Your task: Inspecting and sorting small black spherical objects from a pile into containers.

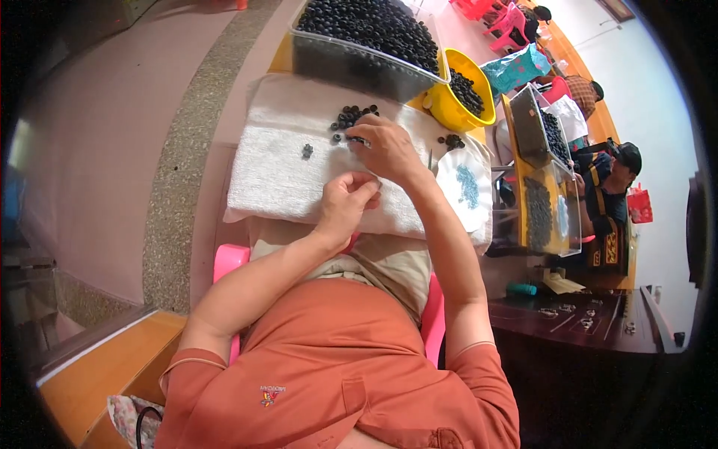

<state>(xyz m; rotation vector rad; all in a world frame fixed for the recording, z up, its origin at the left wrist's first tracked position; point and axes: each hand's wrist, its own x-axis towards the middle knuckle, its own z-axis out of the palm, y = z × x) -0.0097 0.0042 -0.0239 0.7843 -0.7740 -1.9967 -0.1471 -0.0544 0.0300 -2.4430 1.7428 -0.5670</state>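
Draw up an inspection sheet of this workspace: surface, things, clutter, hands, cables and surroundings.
Surface: white towel, spread beneath both hands.
Things: loose black beads by the right hand; small dark cluster left of them; tiny blue pieces toward the right side.
Clutter: clear bin and yellow bucket, both holding black beads.
Hands: right fingertips at the beads; left hand pinched, any hold unclear.
Cables: dark loop at lower left; cannot tell whether it's a cable.
Surroundings: pink chair; co-worker at right.

Towel [262, 179] open left of hands [345, 203] [387, 148] around small dark piece [307, 152]; plastic bin [351, 73] blocks beyond.
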